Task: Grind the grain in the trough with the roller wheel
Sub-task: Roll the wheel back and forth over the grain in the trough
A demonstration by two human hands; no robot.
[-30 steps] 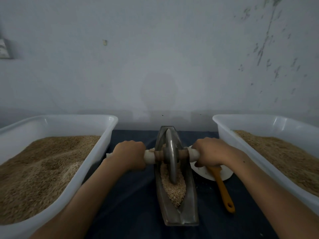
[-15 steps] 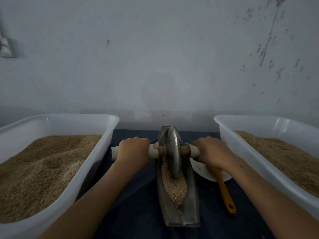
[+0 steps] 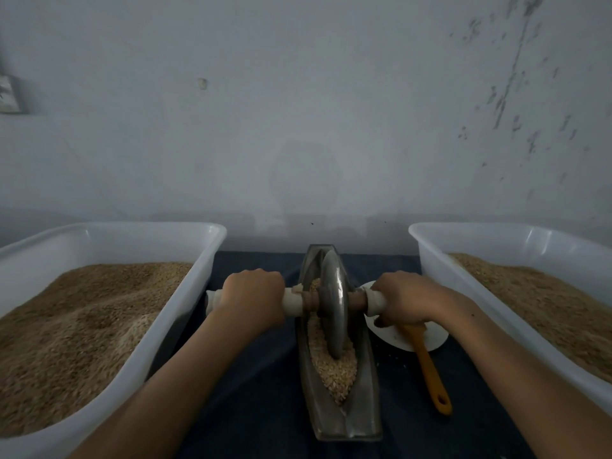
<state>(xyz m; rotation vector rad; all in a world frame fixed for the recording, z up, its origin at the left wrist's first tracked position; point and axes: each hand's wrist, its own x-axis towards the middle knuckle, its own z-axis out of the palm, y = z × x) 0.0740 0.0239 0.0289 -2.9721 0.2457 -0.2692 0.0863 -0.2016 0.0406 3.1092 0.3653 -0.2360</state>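
the table (image 3: 265,405) is covered with a dark blue cloth and runs back to a pale wall. directly on it, at the middle, lies a narrow metal trough (image 3: 359,422), set lengthwise away from the viewer. a white bin (image 3: 185,313) heaped with grain stands at the left edge, a second white bin (image 3: 430,256) at the right. just right of the trough sits a small white plate (image 3: 433,339), with an orange-handled utensil (image 3: 430,372) reaching from it onto the cloth.

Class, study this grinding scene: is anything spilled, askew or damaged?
A few pale specks lie on the dark cloth right of the trough, possibly spilled grain. The wall is scuffed. Otherwise nothing stands out.
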